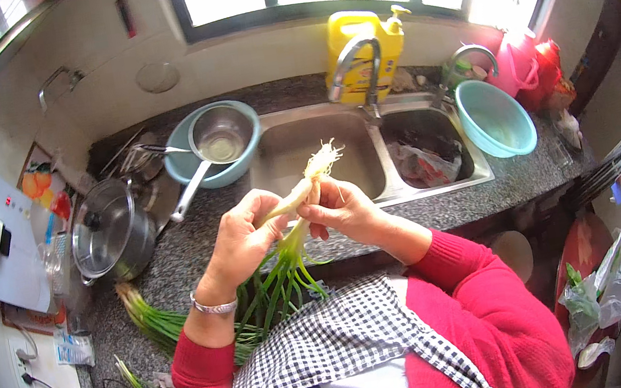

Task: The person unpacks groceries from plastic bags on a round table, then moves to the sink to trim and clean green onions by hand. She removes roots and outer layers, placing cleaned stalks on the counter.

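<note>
Both hands hold a bunch of green onions (294,244) in front of my chest, close to the sink's front edge. White roots (324,159) point up and away from me, while the green leaves hang down toward my apron. My left hand (246,227) pinches a pale stalk that slants to the left. The fingers of my right hand (343,210) close around the white stems just below the roots. More green onions (151,314) lie on the granite counter (186,246) by my left forearm, partly hidden by it.
Ahead is a double-basin steel sink (313,133), with a plastic bag (426,161) in its right basin. A blue basin (252,169) carries a steel saucepan (220,132). A glass-lidded pot (112,235) stands left; a yellow jug (354,61) stands behind the faucet (371,76). Another blue basin (495,118) sits right.
</note>
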Available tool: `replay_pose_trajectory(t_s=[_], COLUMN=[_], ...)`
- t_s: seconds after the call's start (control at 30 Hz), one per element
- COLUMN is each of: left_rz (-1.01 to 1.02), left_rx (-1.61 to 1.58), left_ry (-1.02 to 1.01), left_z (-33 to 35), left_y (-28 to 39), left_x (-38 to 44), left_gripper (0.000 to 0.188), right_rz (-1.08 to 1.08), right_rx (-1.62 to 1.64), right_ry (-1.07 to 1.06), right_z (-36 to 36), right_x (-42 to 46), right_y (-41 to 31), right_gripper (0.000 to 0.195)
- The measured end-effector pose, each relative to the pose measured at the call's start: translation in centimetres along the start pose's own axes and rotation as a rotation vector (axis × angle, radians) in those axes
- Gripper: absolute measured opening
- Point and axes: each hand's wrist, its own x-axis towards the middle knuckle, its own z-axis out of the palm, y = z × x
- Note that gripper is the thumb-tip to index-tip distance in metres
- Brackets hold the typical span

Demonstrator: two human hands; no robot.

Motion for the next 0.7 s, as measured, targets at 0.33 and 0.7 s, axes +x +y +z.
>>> replay_pose_trajectory(t_s=[0.33, 0.7], left_rz=[0.021, -0.401], left_rx=[0.389, -0.279], left_ry=[-0.056, -0.186], left_z=[14.6, 23.0], left_y=[1.4, 0.2], left_x=[14.5, 19.6], left_gripper=[0.025, 0.025], right_rz=[0.044, 0.033], right_rx=[0.569, 0.121], right_ry=[0.232, 0.533], right_z=[-20.5, -31.2], right_x=[-7.5, -9.5], right_y=[-1.4, -2.3], right_gripper=[0.016, 0.03])
